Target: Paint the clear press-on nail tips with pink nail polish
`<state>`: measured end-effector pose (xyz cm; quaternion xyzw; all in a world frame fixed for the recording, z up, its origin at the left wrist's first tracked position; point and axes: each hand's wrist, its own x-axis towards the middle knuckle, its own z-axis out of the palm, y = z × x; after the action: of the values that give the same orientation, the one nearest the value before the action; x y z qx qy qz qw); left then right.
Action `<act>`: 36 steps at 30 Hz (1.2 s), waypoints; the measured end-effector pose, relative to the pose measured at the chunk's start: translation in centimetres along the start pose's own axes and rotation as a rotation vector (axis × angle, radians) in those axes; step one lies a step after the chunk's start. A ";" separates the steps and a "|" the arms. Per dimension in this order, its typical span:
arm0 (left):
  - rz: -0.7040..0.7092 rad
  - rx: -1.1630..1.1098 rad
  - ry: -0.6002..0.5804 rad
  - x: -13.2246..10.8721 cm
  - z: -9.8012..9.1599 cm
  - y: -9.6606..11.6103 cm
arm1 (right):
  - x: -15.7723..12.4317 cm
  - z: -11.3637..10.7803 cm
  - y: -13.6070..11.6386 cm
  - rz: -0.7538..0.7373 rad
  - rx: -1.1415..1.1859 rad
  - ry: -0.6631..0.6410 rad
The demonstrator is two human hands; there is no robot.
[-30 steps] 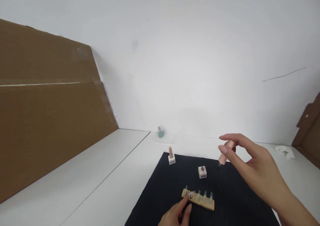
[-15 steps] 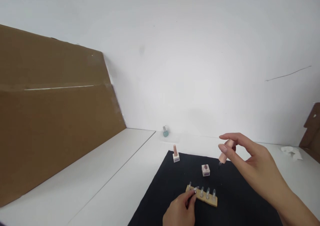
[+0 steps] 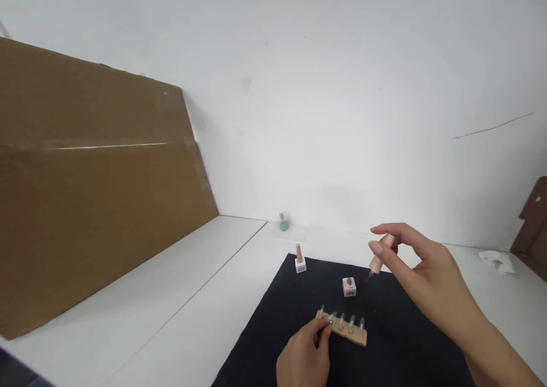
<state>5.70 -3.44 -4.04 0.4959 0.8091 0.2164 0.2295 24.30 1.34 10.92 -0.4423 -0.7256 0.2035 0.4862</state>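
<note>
Between the thumb and fingers of my right hand (image 3: 421,267) is a pink brush cap (image 3: 382,254), its dark brush tip slanting down to the left. A white square bottle (image 3: 349,288) without its cap stands left of the brush on the black mat (image 3: 273,324). My left hand (image 3: 304,350) pinches a clear nail tip (image 3: 331,317) on a wooden strip (image 3: 356,338); several other clear nail tips stand upright along that strip. Farther back on the mat is a closed white bottle with a pink cap (image 3: 299,260).
A teal polish bottle (image 3: 284,224) stands near the wall. Crumpled white tissue (image 3: 498,260) lies on the white table (image 3: 179,313) at the right. A large cardboard panel (image 3: 94,193) rises at the left, with another brown piece (image 3: 534,233) at the right edge.
My right hand has shifted slightly left, bringing the brush cap nearer the uncapped bottle and tilting it more. My left hand keeps its pinch at the strip. The camera view has shifted slightly.
</note>
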 end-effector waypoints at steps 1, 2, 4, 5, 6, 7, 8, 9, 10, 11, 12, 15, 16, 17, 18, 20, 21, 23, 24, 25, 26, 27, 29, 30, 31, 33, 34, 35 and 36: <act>-0.003 -0.007 0.003 0.0 0.0 -0.1 | 0.0 -0.1 0.1 -0.004 0.007 -0.014; -0.006 -0.015 0.003 0.0 0.0 -0.1 | 0.1 -0.1 0.3 -0.011 0.013 -0.024; -0.007 -0.032 0.005 0.0 0.0 -0.3 | 0.2 -0.2 0.5 -0.028 0.019 -0.033; -0.006 -0.042 0.006 0.1 0.0 -0.4 | 0.2 -0.2 0.7 -0.031 0.019 -0.027; -0.004 -0.051 0.007 0.2 0.0 -0.4 | 0.2 -0.2 0.8 -0.031 0.017 -0.016; -0.004 -0.060 0.007 0.2 0.0 -0.4 | 0.2 -0.2 0.9 -0.031 0.014 -0.007; -0.006 -0.067 0.007 0.3 0.0 -0.4 | 0.2 -0.2 1.0 -0.035 0.012 -0.005; -0.011 -0.072 0.007 0.3 0.0 -0.4 | 0.3 -0.2 1.0 -0.040 0.010 -0.008; -0.018 -0.075 0.004 0.4 0.0 -0.3 | 0.3 -0.2 1.0 -0.047 0.010 -0.017; -0.026 -0.076 0.001 0.4 0.0 -0.1 | 0.3 -0.3 1.0 -0.054 0.010 -0.030; -0.034 -0.076 -0.002 0.3 0.0 0.0 | 0.4 -0.3 0.9 -0.060 0.011 -0.045; -0.037 -0.075 -0.005 0.2 0.0 0.5 | 0.4 -0.4 0.7 -0.058 0.008 -0.071; -0.033 -0.072 -0.003 0.2 0.1 0.6 | 0.4 -0.4 0.7 -0.056 0.007 -0.073; -0.027 -0.068 -0.003 0.1 0.1 0.6 | 0.4 -0.4 0.6 -0.055 0.005 -0.074; -0.020 -0.063 -0.001 0.1 0.1 0.6 | 0.4 -0.4 0.6 -0.052 0.003 -0.073; -0.010 -0.054 0.004 0.3 0.1 0.5 | 0.3 -0.4 0.7 -0.056 0.001 -0.063; -0.007 -0.052 0.009 0.3 0.1 0.5 | 0.3 -0.4 0.7 -0.060 0.001 -0.055; -0.002 -0.052 0.017 0.5 0.1 0.3 | 0.2 -0.3 0.7 -0.064 0.000 -0.047; -0.001 -0.052 0.020 0.6 0.1 0.3 | 0.2 -0.3 0.7 -0.062 0.001 -0.049; 0.001 -0.053 0.022 0.6 0.1 0.3 | 0.2 -0.3 0.7 -0.058 0.000 -0.052; 0.003 -0.053 0.024 0.6 0.1 0.3 | 0.2 -0.3 0.7 -0.053 -0.002 -0.053; 0.006 -0.053 0.027 0.5 0.1 0.3 | 0.2 -0.3 0.7 -0.052 -0.005 -0.056; 0.010 -0.051 0.038 0.4 0.1 0.4 | 0.3 -0.4 0.7 -0.054 -0.016 -0.058; 0.012 -0.051 0.043 0.3 0.1 0.4 | 0.3 -0.4 0.7 -0.054 -0.021 -0.058; 0.013 -0.050 0.047 0.3 0.1 0.4 | 0.3 -0.4 0.8 -0.051 -0.026 -0.059; 0.016 -0.050 0.051 0.2 0.0 0.4 | 0.2 -0.4 0.9 -0.044 -0.025 -0.061; 0.018 -0.051 0.050 0.3 0.0 0.4 | 0.2 -0.4 0.9 -0.042 -0.022 -0.058; 0.020 -0.053 0.049 0.3 0.0 0.3 | 0.2 -0.3 0.9 -0.040 -0.020 -0.052; 0.021 -0.054 0.046 0.4 0.0 0.3 | 0.2 -0.3 0.9 -0.038 -0.018 -0.044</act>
<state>5.77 -3.00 -3.92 0.4929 0.8028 0.2519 0.2218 24.94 1.90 10.47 -0.4282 -0.7462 0.1974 0.4699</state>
